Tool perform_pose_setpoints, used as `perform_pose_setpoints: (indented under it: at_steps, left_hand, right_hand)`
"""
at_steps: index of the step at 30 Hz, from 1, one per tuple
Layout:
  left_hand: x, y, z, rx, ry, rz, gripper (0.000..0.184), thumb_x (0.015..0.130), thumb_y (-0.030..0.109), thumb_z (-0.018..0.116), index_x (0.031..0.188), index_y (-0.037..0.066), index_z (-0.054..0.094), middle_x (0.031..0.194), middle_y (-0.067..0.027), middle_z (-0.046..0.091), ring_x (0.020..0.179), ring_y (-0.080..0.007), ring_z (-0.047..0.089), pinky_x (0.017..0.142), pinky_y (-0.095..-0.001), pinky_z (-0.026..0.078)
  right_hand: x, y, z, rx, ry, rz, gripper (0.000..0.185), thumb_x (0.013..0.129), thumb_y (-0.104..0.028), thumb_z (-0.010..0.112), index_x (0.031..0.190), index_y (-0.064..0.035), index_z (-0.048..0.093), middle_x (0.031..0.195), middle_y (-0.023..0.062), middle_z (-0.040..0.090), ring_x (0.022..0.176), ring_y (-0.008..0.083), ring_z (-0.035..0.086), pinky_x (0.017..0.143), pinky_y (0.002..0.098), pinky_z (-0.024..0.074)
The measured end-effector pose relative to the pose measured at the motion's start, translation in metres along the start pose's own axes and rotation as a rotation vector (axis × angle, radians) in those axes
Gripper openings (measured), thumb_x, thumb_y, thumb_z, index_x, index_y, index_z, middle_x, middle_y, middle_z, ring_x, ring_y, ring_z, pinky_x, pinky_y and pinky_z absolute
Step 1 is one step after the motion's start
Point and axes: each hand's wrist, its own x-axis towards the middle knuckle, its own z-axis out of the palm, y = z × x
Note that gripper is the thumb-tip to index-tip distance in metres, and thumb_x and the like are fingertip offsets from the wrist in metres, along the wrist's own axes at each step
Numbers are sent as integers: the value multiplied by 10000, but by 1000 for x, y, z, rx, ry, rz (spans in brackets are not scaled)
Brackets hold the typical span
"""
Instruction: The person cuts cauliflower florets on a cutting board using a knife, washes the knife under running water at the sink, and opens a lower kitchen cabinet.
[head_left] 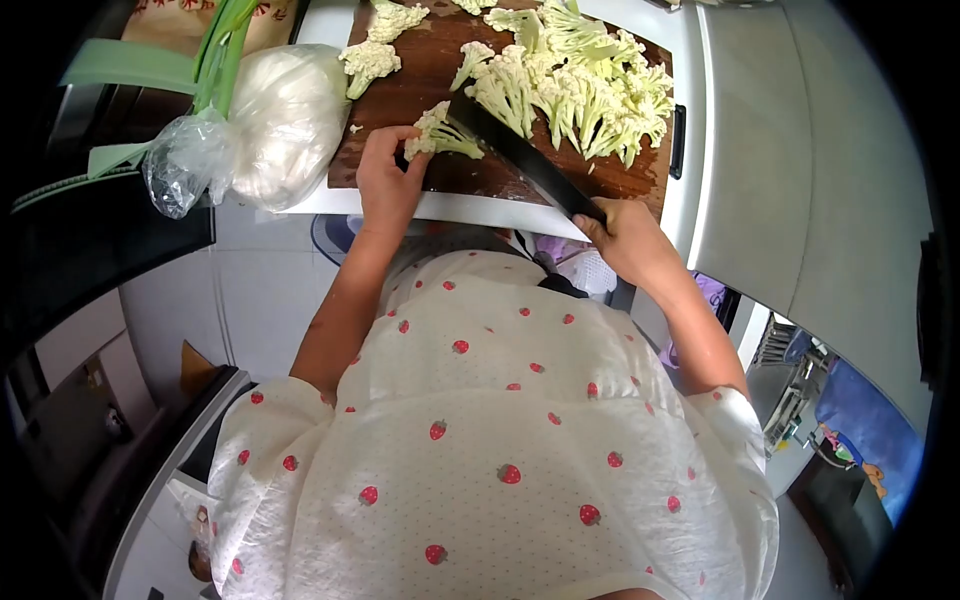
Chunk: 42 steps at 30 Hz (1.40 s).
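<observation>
My left hand (pixel 390 175) pinches a cauliflower floret (pixel 440 137) by its head, near the front left of a dark wooden cutting board (pixel 400 95). The floret's pale stalk points right. Closed around the handle of a black knife (pixel 530 160) is my right hand (pixel 628 240). The blade slants up and left across the board, its far end beside the floret; I cannot tell whether it touches. Behind the blade, cut cauliflower pieces (pixel 590 95) lie in a heap. More florets (pixel 370 62) rest at the board's upper left.
Left of the board sits a white plastic bag (pixel 290 120), with green leafy stalks (pixel 222 60) and a crumpled clear bag (pixel 188 160) beside it. The white counter edge (pixel 480 212) runs in front of the board. A grey panel (pixel 800 150) stands at the right.
</observation>
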Motion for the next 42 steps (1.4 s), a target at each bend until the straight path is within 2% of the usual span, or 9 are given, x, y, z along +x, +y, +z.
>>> perform_pose_setpoints:
  at_steps: [3,6,12,14,15,20,24,37,42]
  left_hand:
    - [1,-2,1,-10,-8,2,288,671,-30,707,926,55,603,899,-100,590,824,-279,580,728,-345,472]
    - [1,-3,1,12,-7,38,297,667,-35,703,930,57,601,909,-103,594,844,-291,582,742,-350,474]
    - [-1,-6,-1,16,-4,77,314,662,-52,688,942,61,600,954,-108,608,896,-304,587,782,-354,477]
    - [0,-5,-1,13,-4,82,318,662,-55,686,946,59,601,963,-108,610,902,-302,588,789,-352,477]
    - [1,-4,-3,12,-13,86,326,662,-58,686,956,54,603,968,-106,611,902,-296,590,784,-348,479]
    - [4,-2,-2,-42,-20,95,327,680,-50,697,981,37,607,938,-99,605,877,-255,595,763,-325,485]
    - [8,-6,9,-210,4,-90,273,706,-19,719,949,28,602,867,-86,574,810,-207,585,730,-293,483]
    - [11,-7,11,-59,-7,26,273,676,-33,730,901,37,590,843,-88,563,700,-227,562,650,-309,474]
    - [8,-6,5,-50,0,18,275,671,-36,727,898,37,588,843,-94,566,694,-237,562,644,-321,474]
  right_hand:
    - [-1,5,-3,-87,-45,-11,272,890,-215,563,894,50,620,754,280,594,762,452,579,704,468,456]
    - [5,7,-3,-75,-81,-16,257,904,-195,568,884,57,613,638,227,550,575,356,500,611,418,425]
    - [22,-2,15,-243,3,-120,235,875,-172,573,956,38,639,777,271,611,780,422,604,718,448,467]
    - [34,-6,25,-189,-34,-10,237,864,-170,574,966,31,644,822,282,615,867,433,594,761,462,469]
    - [38,1,30,-180,5,-69,235,877,-179,575,943,38,638,757,264,614,760,401,618,707,433,471]
    - [36,23,24,95,14,-33,271,880,-218,593,842,50,614,703,269,588,702,421,594,660,459,453]
    - [7,10,13,129,-20,66,292,898,-226,575,807,51,596,662,264,567,657,433,566,627,455,435]
    - [4,0,0,-89,-97,35,268,875,-208,575,861,52,637,774,279,605,779,437,591,721,476,458]
    - [26,6,26,-204,25,-78,211,838,-169,586,863,26,661,871,259,638,848,407,618,759,470,486]
